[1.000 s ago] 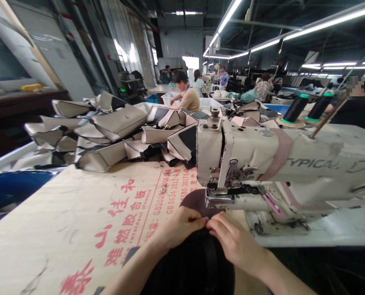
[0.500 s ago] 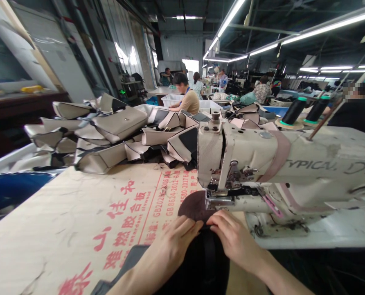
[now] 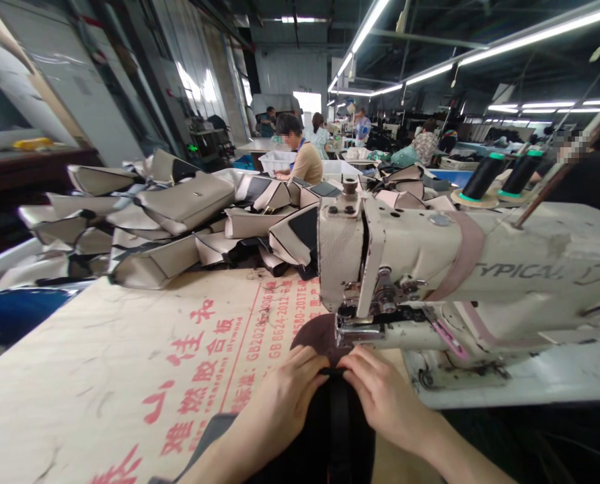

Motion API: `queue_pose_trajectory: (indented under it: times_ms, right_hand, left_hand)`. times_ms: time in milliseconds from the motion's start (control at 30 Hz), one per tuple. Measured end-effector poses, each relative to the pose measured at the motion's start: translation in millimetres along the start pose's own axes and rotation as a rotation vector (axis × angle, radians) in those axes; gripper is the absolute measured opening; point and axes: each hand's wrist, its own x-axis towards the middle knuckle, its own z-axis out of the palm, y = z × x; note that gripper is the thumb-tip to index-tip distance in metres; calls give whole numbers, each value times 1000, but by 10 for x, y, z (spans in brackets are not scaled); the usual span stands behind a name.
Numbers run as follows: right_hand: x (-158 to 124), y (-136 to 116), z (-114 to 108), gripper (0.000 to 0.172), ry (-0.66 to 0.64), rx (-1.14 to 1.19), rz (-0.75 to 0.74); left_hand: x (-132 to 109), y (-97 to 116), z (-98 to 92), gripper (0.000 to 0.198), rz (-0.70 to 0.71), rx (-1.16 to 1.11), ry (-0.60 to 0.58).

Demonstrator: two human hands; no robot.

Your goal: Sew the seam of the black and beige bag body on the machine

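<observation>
A dark piece of material (image 3: 330, 430) hangs toward me below the sewing machine (image 3: 395, 255), and its rounded dark brown part lies by the needle area. My left hand (image 3: 296, 383) pinches the near edge of it from the left. On the right, my right hand (image 3: 375, 386) pinches the same edge, its fingertips a short gap from the left ones. A narrow black strip runs between the two sets of fingertips. The material's folded underside is hidden by my hands.
Beige bags with black edges (image 3: 183, 202) are heaped behind the plywood table top (image 3: 179, 349). Two black thread spools (image 3: 483, 178) stand behind the machine. A person in a tan shirt (image 3: 307, 163) sits beyond the heap, with other people farther back.
The view has shifted slightly to the right. My fingertips have lifted the near edge a little, and the black strip between them shows more clearly.
</observation>
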Motion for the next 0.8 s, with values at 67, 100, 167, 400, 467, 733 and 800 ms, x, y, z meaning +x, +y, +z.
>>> queue_pose_trajectory:
  times_ms: [67, 100, 167, 400, 467, 733, 800]
  right_hand:
    - [6, -7, 21, 16, 12, 55, 35]
    - [9, -5, 31, 15, 18, 80, 52]
    - [17, 6, 49, 15, 33, 104, 81]
    - [-3, 36, 89, 22, 96, 86, 43]
    - [-12, 41, 94, 23, 109, 100, 32]
    - [22, 74, 102, 29, 103, 219, 69]
    - [26, 67, 87, 31, 98, 248, 81]
  left_hand:
    - [27, 5, -3, 22, -47, -63, -5]
    - [45, 5, -2, 21, -66, -84, -4]
    - [78, -7, -3, 20, -90, -111, 11]
    - [-149, -184, -167, 31, -148, -201, -111]
    - [-239, -199, -200, 37, -186, -224, -129]
    - [-68, -197, 69, 44, -338, -489, -158]
    - [-57, -257, 173, 45, -363, -499, -104]
